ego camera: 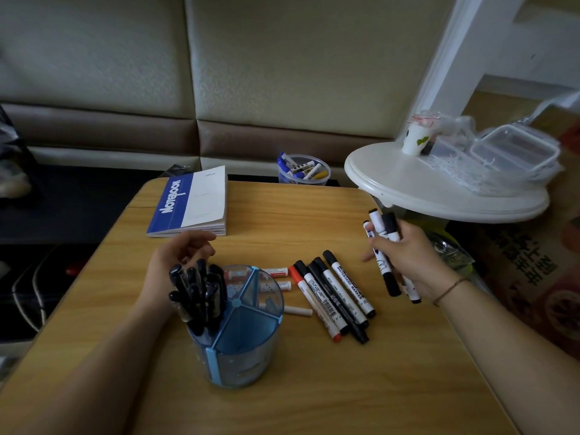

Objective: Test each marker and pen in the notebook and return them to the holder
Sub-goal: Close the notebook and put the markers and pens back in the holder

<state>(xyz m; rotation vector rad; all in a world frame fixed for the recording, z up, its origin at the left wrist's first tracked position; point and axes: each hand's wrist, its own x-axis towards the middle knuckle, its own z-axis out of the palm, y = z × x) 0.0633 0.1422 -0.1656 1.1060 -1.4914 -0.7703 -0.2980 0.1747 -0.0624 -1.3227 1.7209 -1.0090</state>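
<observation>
The holder (241,324) stands nearest, loose markers (335,293) to its right (on the table (314,387)), notebook (194,202) behind.

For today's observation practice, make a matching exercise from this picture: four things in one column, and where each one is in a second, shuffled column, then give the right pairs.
Things
1. notebook
2. black pens
3. bundle of markers
4. row of markers

Places
A. gripped in the right hand
B. lying flat on the table, right of the holder
C. closed, at the table's far left
D. standing in one compartment of the holder

Pairs: 1-C, 2-D, 3-A, 4-B
</observation>
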